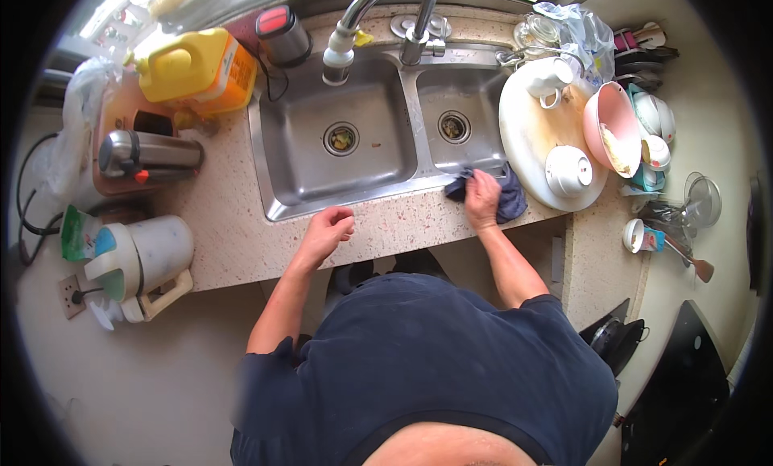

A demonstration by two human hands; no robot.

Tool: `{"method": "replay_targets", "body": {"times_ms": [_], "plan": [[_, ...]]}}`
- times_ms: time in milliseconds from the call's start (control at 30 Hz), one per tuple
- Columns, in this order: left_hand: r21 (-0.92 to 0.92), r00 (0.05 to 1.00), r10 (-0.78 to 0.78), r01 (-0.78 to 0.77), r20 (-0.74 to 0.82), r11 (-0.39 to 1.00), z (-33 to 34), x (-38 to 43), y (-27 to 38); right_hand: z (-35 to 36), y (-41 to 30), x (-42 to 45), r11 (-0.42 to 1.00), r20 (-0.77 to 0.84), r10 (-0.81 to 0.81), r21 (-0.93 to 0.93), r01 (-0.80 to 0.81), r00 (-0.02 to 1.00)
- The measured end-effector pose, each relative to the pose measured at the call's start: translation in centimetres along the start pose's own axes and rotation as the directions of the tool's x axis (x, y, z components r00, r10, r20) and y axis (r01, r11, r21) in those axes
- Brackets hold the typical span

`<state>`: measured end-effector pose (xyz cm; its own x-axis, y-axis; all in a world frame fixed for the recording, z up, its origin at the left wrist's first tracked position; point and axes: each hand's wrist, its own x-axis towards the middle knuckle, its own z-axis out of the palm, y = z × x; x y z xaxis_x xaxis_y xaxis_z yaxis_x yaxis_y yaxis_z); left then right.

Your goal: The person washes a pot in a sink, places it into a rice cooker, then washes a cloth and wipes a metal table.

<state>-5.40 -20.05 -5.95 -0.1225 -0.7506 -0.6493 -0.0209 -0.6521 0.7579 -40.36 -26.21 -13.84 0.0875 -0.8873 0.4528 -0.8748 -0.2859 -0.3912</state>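
Observation:
My right hand [482,195] grips a dark blue cloth [512,194] at the front rim of the smaller right sink basin [462,98]. Part of the cloth lies bunched on the speckled countertop beside the hand. My left hand [328,230] hovers near the counter's front edge, below the larger left basin [290,122], with its fingers curled and nothing visible in them. Food scraps sit in the left drain strainer [341,139] and in the right drain strainer [453,127]. A chrome faucet [416,46] arches over the left basin.
To the right, a round cutting board [525,146] bears a white mug [549,78], an upturned white bowl [568,171] and a pink basin [613,128]. On the left stand a yellow jug [196,67], a steel thermos [151,154] and a white soymilk-maker-like appliance [160,252] on the countertop [223,236].

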Motion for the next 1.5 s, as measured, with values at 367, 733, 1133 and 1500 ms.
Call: {"method": "replay_targets", "body": {"times_ms": [367,733,1133,1500], "plan": [[-0.249,0.928,0.356,-0.373,-0.112,0.894,-2.6,6.5,7.4,1.9,-19.1,16.4,0.588,0.435,-0.099,0.751,-0.300,0.895],[-0.267,0.942,-0.027,-0.067,-0.333,0.961,-5.8,12.7,8.7,9.0,-1.7,28.9,0.989,0.098,-0.146,0.015,0.146,0.984],[-0.621,0.996,-0.021,-0.041,-0.092,0.783,-4.2,16.1,12.8,8.1,-1.1,29.6,0.897,0.261,-0.316,-0.232,0.377,0.912],[-0.318,0.987,0.093,-0.046,0.133,0.947,-4.8,14.8,13.3,18.8,-10.3,15.9,0.028,0.928,0.100,0.357,-0.934,0.358]]}}
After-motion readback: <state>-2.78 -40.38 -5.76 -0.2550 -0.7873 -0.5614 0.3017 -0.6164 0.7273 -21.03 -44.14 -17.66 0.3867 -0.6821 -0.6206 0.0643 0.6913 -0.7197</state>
